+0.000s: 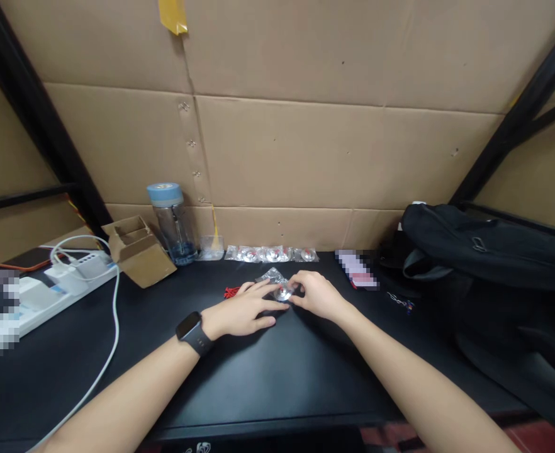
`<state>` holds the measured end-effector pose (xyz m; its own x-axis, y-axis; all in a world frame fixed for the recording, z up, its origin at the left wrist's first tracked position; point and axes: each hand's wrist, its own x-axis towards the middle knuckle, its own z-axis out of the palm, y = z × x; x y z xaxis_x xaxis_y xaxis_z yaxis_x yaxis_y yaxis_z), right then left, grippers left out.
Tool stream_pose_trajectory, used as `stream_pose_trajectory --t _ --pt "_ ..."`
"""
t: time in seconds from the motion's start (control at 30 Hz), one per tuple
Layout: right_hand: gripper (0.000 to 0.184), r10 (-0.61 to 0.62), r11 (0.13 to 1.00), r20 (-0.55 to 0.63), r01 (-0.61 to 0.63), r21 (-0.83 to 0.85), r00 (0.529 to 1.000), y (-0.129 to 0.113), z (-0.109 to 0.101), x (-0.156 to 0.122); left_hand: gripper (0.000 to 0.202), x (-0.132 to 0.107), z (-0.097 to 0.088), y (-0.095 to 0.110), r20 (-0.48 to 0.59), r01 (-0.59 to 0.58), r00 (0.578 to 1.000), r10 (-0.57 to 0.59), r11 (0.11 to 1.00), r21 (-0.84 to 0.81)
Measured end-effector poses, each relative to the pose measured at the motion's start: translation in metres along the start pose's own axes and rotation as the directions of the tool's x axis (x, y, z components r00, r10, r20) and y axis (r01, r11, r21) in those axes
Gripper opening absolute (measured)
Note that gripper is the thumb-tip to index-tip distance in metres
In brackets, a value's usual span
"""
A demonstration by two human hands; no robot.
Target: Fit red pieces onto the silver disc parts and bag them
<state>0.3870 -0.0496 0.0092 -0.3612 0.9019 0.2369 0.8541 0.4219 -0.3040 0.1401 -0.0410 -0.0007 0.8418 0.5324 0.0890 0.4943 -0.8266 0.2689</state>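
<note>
Both hands rest on a black table (268, 371) around a small clear plastic packet (277, 282) with a round shiny part inside. My left hand (243, 309), with a black smartwatch on the wrist, lies flat with the fingers stretched out, fingertips touching the packet. My right hand (316, 294) has its fingers curled and pinches the packet's right side. A small red item (231, 292) lies just left of the packet. A row of similar clear packets (272, 254) lies against the back wall.
A clear bottle with a blue lid (172, 221) and an open cardboard box (138, 250) stand at the back left. A white power strip with a cable (65, 277) is on the left. A black bag (489, 251) fills the right. Cardboard walls enclose the back.
</note>
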Motion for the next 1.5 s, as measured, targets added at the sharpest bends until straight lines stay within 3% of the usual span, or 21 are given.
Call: stream_pose_trajectory --t 0.17,0.33,0.5,0.67,0.87,1.07,1.27,1.4,1.5 --pt "0.027 -0.061 0.987 0.032 0.065 -0.144 0.998 0.002 -0.005 -0.001 0.049 0.000 -0.004 0.003 0.049 0.013 0.999 -0.010 0.999 -0.049" --pt "0.016 -0.071 0.960 0.075 0.089 -0.267 0.995 0.004 -0.018 -0.003 0.053 0.000 -0.005 0.004 0.071 0.017 0.997 -0.011 0.997 -0.077" --pt "0.020 -0.134 0.966 0.076 0.148 -0.214 0.988 0.007 -0.015 -0.001 0.056 -0.001 -0.004 0.002 0.093 0.006 0.996 0.002 0.996 -0.091" --pt "0.010 -0.092 0.970 0.000 0.089 -0.228 0.996 0.005 -0.005 0.000 0.059 -0.001 -0.005 0.003 0.110 0.009 0.994 0.001 0.996 -0.087" --pt "0.022 -0.055 0.972 -0.010 0.051 -0.231 0.998 0.004 -0.003 0.000 0.060 0.000 -0.005 0.002 0.106 -0.012 0.994 0.022 0.995 -0.097" --pt "0.039 -0.002 0.986 -0.108 -0.016 -0.164 0.994 0.006 0.004 0.006 0.060 0.000 -0.006 0.005 0.133 0.008 0.991 0.003 0.997 -0.082" --pt "0.035 0.023 0.990 -0.151 -0.043 -0.133 0.988 0.003 0.017 0.013 0.056 -0.001 -0.007 0.007 0.097 -0.018 0.995 0.018 1.000 -0.007" --pt "0.038 -0.041 0.997 -0.108 0.048 0.060 0.993 0.006 0.019 0.013 0.048 -0.005 -0.012 0.007 0.029 0.024 0.999 -0.025 0.999 0.040" --pt "0.036 -0.111 0.983 -0.090 0.122 0.140 0.990 0.008 0.018 0.010 0.047 -0.008 -0.015 0.005 0.045 0.041 0.998 -0.041 0.999 0.017"
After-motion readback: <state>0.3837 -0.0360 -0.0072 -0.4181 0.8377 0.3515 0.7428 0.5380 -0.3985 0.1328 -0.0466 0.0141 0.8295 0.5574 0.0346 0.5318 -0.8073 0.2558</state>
